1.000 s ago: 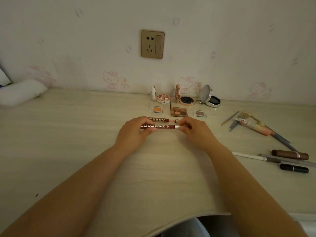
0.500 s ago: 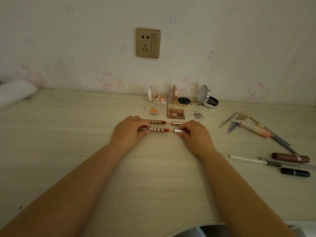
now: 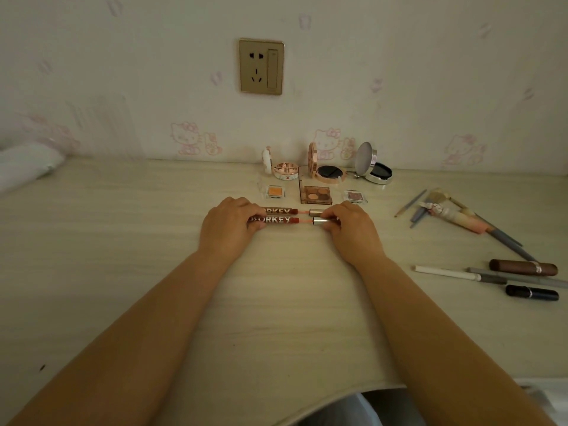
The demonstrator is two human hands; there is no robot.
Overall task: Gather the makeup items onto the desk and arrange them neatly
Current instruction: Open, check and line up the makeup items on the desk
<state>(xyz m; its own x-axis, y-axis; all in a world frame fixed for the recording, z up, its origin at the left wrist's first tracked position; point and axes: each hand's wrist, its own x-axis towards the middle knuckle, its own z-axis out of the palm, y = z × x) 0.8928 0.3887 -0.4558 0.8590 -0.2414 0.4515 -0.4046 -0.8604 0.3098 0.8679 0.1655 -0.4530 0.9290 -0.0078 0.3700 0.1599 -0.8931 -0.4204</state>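
Fingers of left hand (image 3: 229,227) and right hand (image 3: 350,227) curled, gripping near lip gloss tube (image 3: 278,220) ends on desk (image 3: 123,241)

A pale wood-grain surface (image 3: 123,272) is seen. Two red lip tubes (image 3: 278,216) are laid side by side between the fingers (image 3: 246,216) of both hands. Just beyond the fingers, three small palettes (image 3: 316,194) are set in a row, with three open compacts (image 3: 329,172) behind them. Well to the right of the fingers, brushes (image 3: 461,219), pencils (image 3: 445,273) and two dark tubes (image 3: 522,267) are scattered.
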